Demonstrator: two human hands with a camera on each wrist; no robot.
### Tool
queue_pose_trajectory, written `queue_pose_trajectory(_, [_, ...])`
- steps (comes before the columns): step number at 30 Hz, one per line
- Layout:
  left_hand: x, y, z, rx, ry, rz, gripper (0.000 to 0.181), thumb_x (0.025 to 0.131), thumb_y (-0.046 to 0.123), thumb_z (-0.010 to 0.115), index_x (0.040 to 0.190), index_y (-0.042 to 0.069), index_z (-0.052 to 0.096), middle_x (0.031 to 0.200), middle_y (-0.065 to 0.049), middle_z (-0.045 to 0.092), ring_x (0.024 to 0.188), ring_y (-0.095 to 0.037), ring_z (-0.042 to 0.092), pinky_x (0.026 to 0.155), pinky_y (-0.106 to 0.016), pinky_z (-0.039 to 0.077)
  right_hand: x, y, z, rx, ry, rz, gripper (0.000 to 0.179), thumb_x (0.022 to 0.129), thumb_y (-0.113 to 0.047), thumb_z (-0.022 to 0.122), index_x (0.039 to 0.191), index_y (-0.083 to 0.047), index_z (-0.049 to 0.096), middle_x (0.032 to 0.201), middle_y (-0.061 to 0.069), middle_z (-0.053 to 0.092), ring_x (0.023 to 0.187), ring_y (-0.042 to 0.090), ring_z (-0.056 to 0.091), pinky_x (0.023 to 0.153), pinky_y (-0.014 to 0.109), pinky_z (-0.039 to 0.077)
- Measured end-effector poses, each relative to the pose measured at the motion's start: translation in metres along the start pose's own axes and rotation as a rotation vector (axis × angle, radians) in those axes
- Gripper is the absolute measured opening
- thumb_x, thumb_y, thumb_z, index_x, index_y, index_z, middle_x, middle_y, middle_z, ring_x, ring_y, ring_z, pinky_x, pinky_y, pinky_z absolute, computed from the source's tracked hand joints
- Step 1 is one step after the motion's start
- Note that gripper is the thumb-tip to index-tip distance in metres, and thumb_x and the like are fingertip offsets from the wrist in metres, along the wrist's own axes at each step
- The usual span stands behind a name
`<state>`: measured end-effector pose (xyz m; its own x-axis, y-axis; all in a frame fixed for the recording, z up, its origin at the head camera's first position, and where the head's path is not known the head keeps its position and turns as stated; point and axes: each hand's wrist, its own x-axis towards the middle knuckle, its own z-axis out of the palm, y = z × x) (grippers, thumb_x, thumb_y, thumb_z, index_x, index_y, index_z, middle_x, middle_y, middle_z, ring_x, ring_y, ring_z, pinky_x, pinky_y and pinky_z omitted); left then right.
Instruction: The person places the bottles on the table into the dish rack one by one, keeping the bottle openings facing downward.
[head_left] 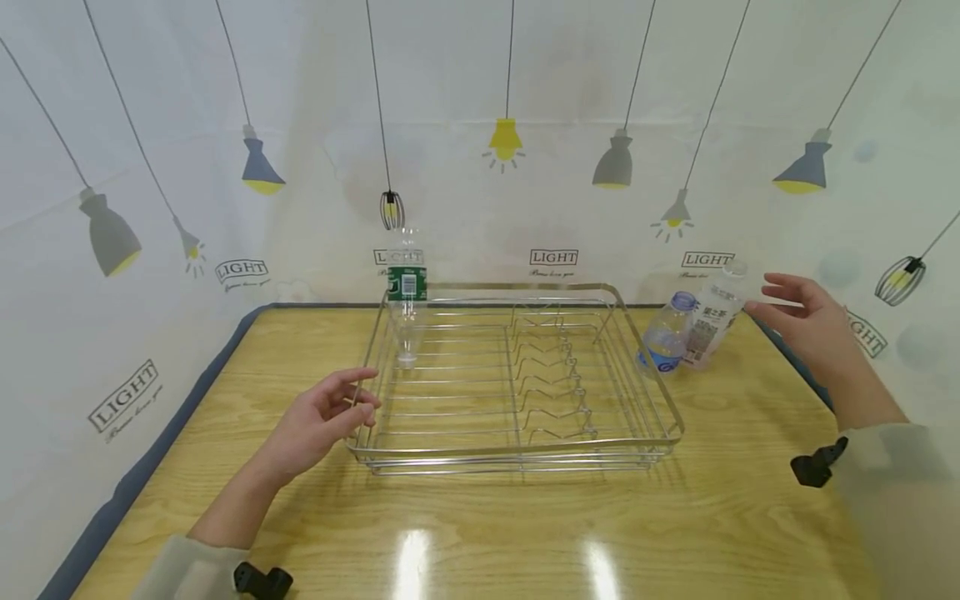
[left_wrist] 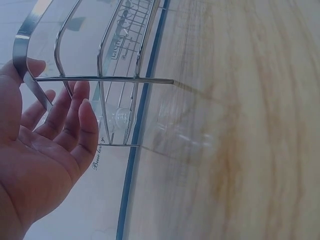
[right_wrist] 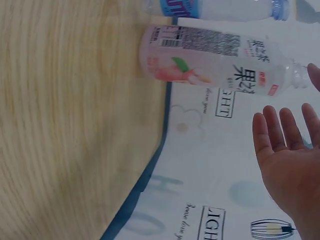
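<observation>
A silver wire dish rack stands on the wooden table. My left hand is at its left front corner, fingers loosely bent beside the flat rim. Inside the rack's left side, a clear plastic bottle with a green label has its narrow end pointing down. My right hand is in the air right of a clear bottle with peach pictures on its label; its fingers are spread and hold nothing. Left of that bottle is a smaller clear bottle with a blue label.
A row of wire plate dividers fills the rack's right half. Behind the table hangs a white cloth printed with lamps, and a blue band runs along the table's edge.
</observation>
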<state>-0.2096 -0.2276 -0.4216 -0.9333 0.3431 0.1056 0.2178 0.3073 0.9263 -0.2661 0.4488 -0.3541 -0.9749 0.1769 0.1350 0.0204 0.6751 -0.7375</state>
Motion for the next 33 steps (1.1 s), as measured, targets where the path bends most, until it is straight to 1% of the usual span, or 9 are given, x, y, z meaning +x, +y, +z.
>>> queue_pose_trajectory(3, [0.0, 0.0, 0.0, 0.002, -0.001, -0.002, 0.052, 0.112, 0.019, 0.065, 0.16, 0.008, 0.051, 0.128, -0.024, 0.067, 0.1, -0.011, 0.074, 0.085, -0.027, 0.061, 0.004, 0.008, 0.004, -0.013, -0.004, 0.005, 0.084, 0.107, -0.06, 0.062, 0.176, -0.033, 0.024, 0.179, 0.021, 0.03, 0.156, 0.049, 0.04, 0.093, 0.025, 0.049])
queue_pose_trajectory(6, [-0.001, 0.0, 0.0, -0.003, 0.0, -0.006, 0.051, 0.112, 0.019, 0.065, 0.16, 0.007, 0.051, 0.128, -0.024, 0.067, 0.1, -0.011, 0.074, 0.084, -0.027, 0.061, 0.009, 0.012, 0.008, 0.006, -0.026, 0.015, 0.087, 0.106, -0.062, 0.063, 0.177, -0.035, 0.02, 0.18, 0.021, 0.025, 0.158, 0.052, 0.036, 0.107, 0.042, 0.053])
queue_pose_trajectory(7, [-0.001, -0.001, 0.0, -0.006, -0.001, -0.008, 0.052, 0.112, 0.019, 0.065, 0.16, 0.007, 0.05, 0.128, -0.024, 0.067, 0.1, -0.012, 0.074, 0.085, -0.027, 0.061, 0.01, 0.013, 0.009, 0.014, -0.037, 0.015, 0.088, 0.106, -0.062, 0.063, 0.177, -0.036, 0.018, 0.181, 0.021, 0.024, 0.159, 0.053, 0.035, 0.111, 0.052, 0.052])
queue_pose_trajectory(10, [-0.001, -0.002, 0.0, -0.011, -0.002, -0.01, 0.052, 0.112, 0.019, 0.065, 0.16, 0.006, 0.05, 0.128, -0.023, 0.067, 0.1, -0.012, 0.075, 0.086, -0.027, 0.061, 0.014, 0.014, 0.012, 0.066, -0.069, 0.009, 0.09, 0.107, -0.059, 0.064, 0.178, -0.034, 0.014, 0.182, 0.023, 0.018, 0.16, 0.054, 0.031, 0.122, 0.069, 0.04])
queue_pose_trajectory(13, [-0.001, -0.002, 0.0, -0.013, -0.001, -0.008, 0.053, 0.112, 0.018, 0.065, 0.16, 0.005, 0.049, 0.128, -0.023, 0.067, 0.1, -0.012, 0.075, 0.087, -0.026, 0.062, 0.018, 0.014, 0.015, 0.106, -0.087, 0.004, 0.092, 0.107, -0.056, 0.065, 0.178, -0.034, 0.012, 0.182, 0.024, 0.014, 0.161, 0.057, 0.028, 0.124, 0.077, 0.032])
queue_pose_trajectory(18, [-0.001, -0.003, 0.0, -0.017, 0.006, -0.001, 0.052, 0.112, 0.017, 0.065, 0.16, 0.005, 0.049, 0.127, -0.021, 0.067, 0.1, -0.012, 0.075, 0.086, -0.026, 0.062, 0.025, 0.013, 0.021, 0.125, -0.099, 0.012, 0.096, 0.106, -0.057, 0.067, 0.178, -0.033, 0.009, 0.183, 0.025, 0.011, 0.161, 0.057, 0.027, 0.126, 0.076, 0.03])
queue_pose_trajectory(27, [0.0, -0.004, 0.0, -0.028, 0.002, -0.006, 0.051, 0.112, 0.018, 0.065, 0.159, 0.008, 0.051, 0.127, -0.019, 0.067, 0.099, -0.011, 0.074, 0.083, -0.026, 0.061, 0.029, 0.017, 0.026, 0.103, -0.123, 0.028, 0.098, 0.11, -0.051, 0.063, 0.178, -0.016, 0.002, 0.181, 0.03, 0.011, 0.16, 0.058, 0.027, 0.127, 0.074, 0.031])
queue_pose_trajectory(30, [0.0, -0.004, 0.0, -0.023, 0.001, -0.002, 0.051, 0.112, 0.018, 0.065, 0.159, 0.007, 0.051, 0.128, -0.021, 0.067, 0.099, -0.011, 0.074, 0.084, -0.027, 0.061, 0.03, 0.018, 0.027, 0.083, -0.11, 0.02, 0.097, 0.11, -0.052, 0.063, 0.178, -0.016, 0.004, 0.18, 0.031, 0.016, 0.158, 0.054, 0.031, 0.126, 0.06, 0.042])
queue_pose_trajectory(33, [0.001, -0.004, -0.001, -0.017, -0.001, 0.004, 0.05, 0.112, 0.018, 0.065, 0.159, 0.007, 0.051, 0.128, -0.023, 0.067, 0.099, -0.011, 0.074, 0.083, -0.027, 0.061, 0.03, 0.022, 0.027, 0.06, -0.082, 0.012, 0.097, 0.108, -0.055, 0.064, 0.178, -0.019, 0.008, 0.178, 0.03, 0.022, 0.155, 0.05, 0.036, 0.116, 0.047, 0.049])
